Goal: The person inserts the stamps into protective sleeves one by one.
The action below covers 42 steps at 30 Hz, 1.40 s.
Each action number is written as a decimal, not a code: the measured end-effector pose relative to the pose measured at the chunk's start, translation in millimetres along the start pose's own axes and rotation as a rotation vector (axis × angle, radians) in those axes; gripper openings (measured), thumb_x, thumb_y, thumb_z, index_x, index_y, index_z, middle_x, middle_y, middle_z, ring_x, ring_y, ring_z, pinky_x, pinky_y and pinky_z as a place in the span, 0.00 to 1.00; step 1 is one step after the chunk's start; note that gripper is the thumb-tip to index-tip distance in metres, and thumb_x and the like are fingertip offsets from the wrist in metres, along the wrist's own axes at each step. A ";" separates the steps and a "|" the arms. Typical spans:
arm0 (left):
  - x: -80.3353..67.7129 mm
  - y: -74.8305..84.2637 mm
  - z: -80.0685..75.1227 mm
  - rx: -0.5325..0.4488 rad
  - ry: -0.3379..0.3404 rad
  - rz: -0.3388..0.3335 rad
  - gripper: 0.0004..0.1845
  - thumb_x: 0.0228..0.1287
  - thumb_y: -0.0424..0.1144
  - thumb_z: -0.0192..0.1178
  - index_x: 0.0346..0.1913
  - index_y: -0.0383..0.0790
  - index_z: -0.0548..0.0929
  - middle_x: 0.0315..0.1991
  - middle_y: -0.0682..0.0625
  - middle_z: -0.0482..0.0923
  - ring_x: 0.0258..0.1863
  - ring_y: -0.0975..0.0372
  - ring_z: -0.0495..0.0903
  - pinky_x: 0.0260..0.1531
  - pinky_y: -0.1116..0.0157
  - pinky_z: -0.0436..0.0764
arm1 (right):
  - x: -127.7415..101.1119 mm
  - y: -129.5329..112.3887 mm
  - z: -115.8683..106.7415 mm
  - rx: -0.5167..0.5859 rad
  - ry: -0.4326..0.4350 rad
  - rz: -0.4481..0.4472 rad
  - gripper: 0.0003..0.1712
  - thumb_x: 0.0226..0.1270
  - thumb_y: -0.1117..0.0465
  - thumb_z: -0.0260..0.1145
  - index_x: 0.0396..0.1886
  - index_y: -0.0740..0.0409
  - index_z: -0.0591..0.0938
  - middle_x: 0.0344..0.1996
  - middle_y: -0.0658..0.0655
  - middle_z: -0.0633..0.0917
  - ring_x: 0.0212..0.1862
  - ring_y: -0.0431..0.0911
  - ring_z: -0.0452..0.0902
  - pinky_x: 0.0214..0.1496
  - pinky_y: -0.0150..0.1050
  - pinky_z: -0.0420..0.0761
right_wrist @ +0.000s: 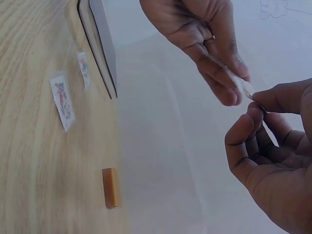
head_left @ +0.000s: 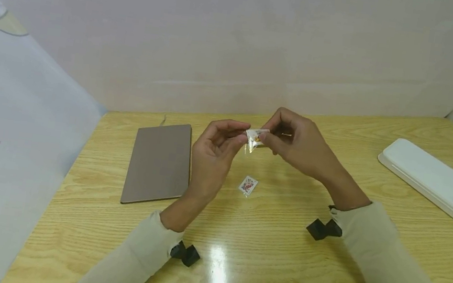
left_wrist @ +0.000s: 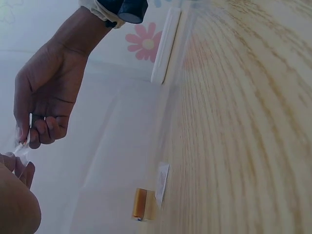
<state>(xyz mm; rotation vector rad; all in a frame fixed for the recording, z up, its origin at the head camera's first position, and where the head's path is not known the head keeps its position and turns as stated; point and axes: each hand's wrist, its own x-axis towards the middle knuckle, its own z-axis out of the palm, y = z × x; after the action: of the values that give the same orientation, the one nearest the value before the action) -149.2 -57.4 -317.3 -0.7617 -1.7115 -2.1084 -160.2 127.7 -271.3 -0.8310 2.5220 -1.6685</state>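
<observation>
The table [head_left: 277, 274] is pale yellow wood grain, the notebook [head_left: 159, 163] brown, the case [head_left: 438, 182] white.

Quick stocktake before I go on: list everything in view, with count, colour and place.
Clear packet: 1, transparent with red print, pinched between both hands above the table.
Second packet: 1, same kind, lying on the table under the hands.
Flat pad: 1, brown, table left.
Long case: 1, white, table right.
Small block: 1, orange-brown, at the table edge.
Table: 1, light wood.
Left hand: pinches the packet.
Right hand: pinches the packet.
</observation>
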 end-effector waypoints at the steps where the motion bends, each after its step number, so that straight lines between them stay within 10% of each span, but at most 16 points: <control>1: -0.1 -0.2 -0.4 0.005 0.000 -0.001 0.13 0.60 0.19 0.54 0.48 0.21 0.70 0.47 0.29 0.73 0.47 0.40 0.74 0.50 0.55 0.75 | -0.4 -1.3 -0.5 -0.006 -0.002 -0.006 0.06 0.66 0.62 0.61 0.34 0.60 0.75 0.33 0.57 0.81 0.32 0.46 0.76 0.32 0.40 0.77; 19: -2.1 -0.2 -0.2 0.170 -0.040 0.035 0.07 0.62 0.24 0.56 0.42 0.23 0.77 0.49 0.33 0.72 0.50 0.48 0.75 0.48 0.59 0.77 | -1.9 -4.8 -3.7 -0.026 -0.022 -0.052 0.07 0.67 0.61 0.60 0.33 0.60 0.74 0.31 0.59 0.78 0.31 0.48 0.74 0.32 0.39 0.75; 26: -2.4 -0.3 0.2 0.292 -0.027 0.118 0.03 0.62 0.24 0.56 0.36 0.26 0.79 0.41 0.38 0.75 0.32 0.51 0.76 0.30 0.60 0.78 | -2.4 -6.5 -4.5 -0.038 -0.027 -0.062 0.04 0.66 0.63 0.60 0.35 0.60 0.75 0.32 0.55 0.80 0.32 0.46 0.76 0.31 0.38 0.76; 42: -2.8 0.3 3.1 0.217 -0.011 0.105 0.04 0.61 0.23 0.56 0.38 0.25 0.77 0.33 0.37 0.74 0.28 0.47 0.73 0.30 0.64 0.76 | -3.0 -10.1 -5.4 -0.048 -0.033 -0.094 0.03 0.66 0.65 0.60 0.35 0.61 0.75 0.32 0.56 0.80 0.33 0.46 0.77 0.31 0.38 0.76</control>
<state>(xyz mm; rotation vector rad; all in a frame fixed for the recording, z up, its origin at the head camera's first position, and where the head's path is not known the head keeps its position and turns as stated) -146.1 -54.8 -318.3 -0.7811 -1.8273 -1.8165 -154.9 130.6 -261.1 -0.9876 2.5485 -1.6100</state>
